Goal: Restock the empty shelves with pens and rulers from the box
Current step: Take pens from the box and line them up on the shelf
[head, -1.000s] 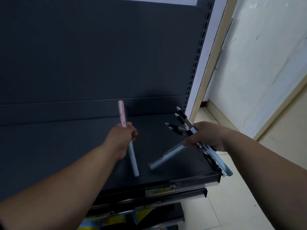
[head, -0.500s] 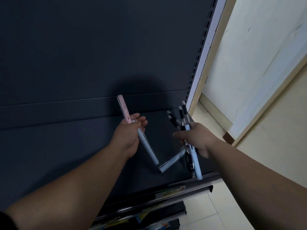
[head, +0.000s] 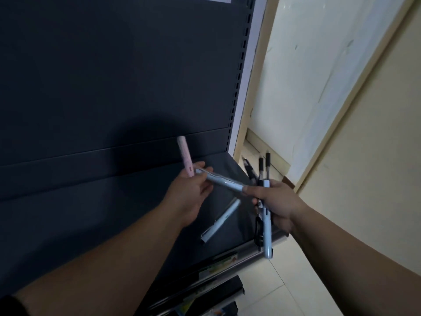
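My left hand (head: 190,192) grips a pink pen (head: 185,156) that sticks up from the fist, and also holds one end of a pale blue pen (head: 222,180) lying across between the hands. My right hand (head: 276,201) grips a bundle of pens (head: 264,169), black-tipped ones pointing up and a pale blue one (head: 267,233) hanging down; its thumb and forefinger pinch the other end of the crosswise pen. One more pale blue pen (head: 219,222) lies on the dark shelf (head: 114,213) below the hands.
The dark back panel (head: 114,76) rises behind the shelf. A perforated upright (head: 237,87) marks the shelf's right end. The front rail carries a price label (head: 218,264). Beyond it lie pale floor tiles (head: 284,281) and a white wall (head: 319,65).
My hands have come together. The pale blue pen in my left hand has swung crosswise and my right fingers now pinch its far end. The camera tilted.
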Demonstrator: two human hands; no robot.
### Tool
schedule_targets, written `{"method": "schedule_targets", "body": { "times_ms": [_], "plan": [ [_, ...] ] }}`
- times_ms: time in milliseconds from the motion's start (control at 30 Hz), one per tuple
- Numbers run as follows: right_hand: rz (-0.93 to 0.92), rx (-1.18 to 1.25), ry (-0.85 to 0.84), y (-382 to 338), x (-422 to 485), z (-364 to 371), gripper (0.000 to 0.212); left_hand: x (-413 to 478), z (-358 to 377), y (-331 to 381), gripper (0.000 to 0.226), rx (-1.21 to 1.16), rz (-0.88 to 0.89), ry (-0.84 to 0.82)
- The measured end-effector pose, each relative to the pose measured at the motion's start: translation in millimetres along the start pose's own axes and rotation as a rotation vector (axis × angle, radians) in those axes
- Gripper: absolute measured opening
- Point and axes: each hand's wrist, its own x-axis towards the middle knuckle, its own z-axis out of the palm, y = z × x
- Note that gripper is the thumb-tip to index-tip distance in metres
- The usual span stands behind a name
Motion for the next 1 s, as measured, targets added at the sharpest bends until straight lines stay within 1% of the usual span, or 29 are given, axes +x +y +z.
{"method": "schedule_targets", "body": {
  "times_ms": [67, 100, 167, 233, 300, 367, 433, 500, 600, 700, 767, 867, 933, 1000],
  "plan": [
    [-0.013, -0.05, 0.05, 1.2, -0.4, -20.7, 0.027, -2.4, -3.5, -9.3, 0.021, 0.245, -0.03, -0.013],
    [-0.009, -0.108, 0.049, 1.4, -1.3, -30.8, 0.028, -2.3, -7.4, -12.8, 0.019, 0.416, -0.005, 0.002],
    [0.018, -0.26, 0.02, 1.1, -4.2, -48.4, 0.028, -0.1, -17.8, -16.4, 0.016, 0.77, 0.084, 0.029],
    [0.027, -0.433, -0.04, 1.5, -6.2, -60.5, 0.028, 3.5, -28.1, -17.8, 0.022, 0.988, 0.118, 0.028],
    [0.027, -0.58, -0.102, 3.0, -6.1, -65.0, 0.029, 5.1, -33.7, -17.9, 0.022, 1.075, 0.09, 0.011],
    [0.032, -0.637, -0.123, 5.3, -3.8, -62.7, 0.027, 5.4, -35.4, -18.7, 0.017, 1.066, 0.053, -0.043],
    [0.026, -0.624, -0.11, 8.5, 0.7, -56.3, 0.028, 4.6, -36.0, -19.9, 0.015, 1.018, 0.05, -0.102],
    [0.003, -0.601, -0.055, 12.8, 5.2, -47.3, 0.027, 5.8, -38.9, -21.7, 0.015, 0.992, 0.08, -0.13],
    [-0.025, -0.548, 0.031, 19.7, 12.4, -33.6, 0.02, 9.8, -44.7, -25.6, 0.017, 0.971, 0.12, -0.132],
    [-0.024, -0.532, 0.06, 20.6, 16.9, -27.3, 0.018, 14.3, -48.7, -28.2, 0.015, 1.04, 0.14, -0.112],
    [-0.009, -0.544, 0.027, 17.5, 17.5, -27.3, 0.017, 16.8, -50.2, -26.0, 0.02, 1.132, 0.179, -0.131],
    [0.014, -0.634, -0.015, 13.6, 16.8, -28.2, 0.016, 22.6, -52.1, -18.6, 0.03, 1.446, 0.32, -0.135],
    [0.021, -0.651, -0.008, 12.9, 18.9, -28.1, 0.018, 28.3, -52.7, -14.0, 0.028, 1.661, 0.441, -0.095],
    [0.01, -0.622, 0.024, 14.1, 22.1, -27.1, 0.02, 36.5, -53.8, -13.8, 0.026, 1.774, 0.549, -0.082]
  ]
}}
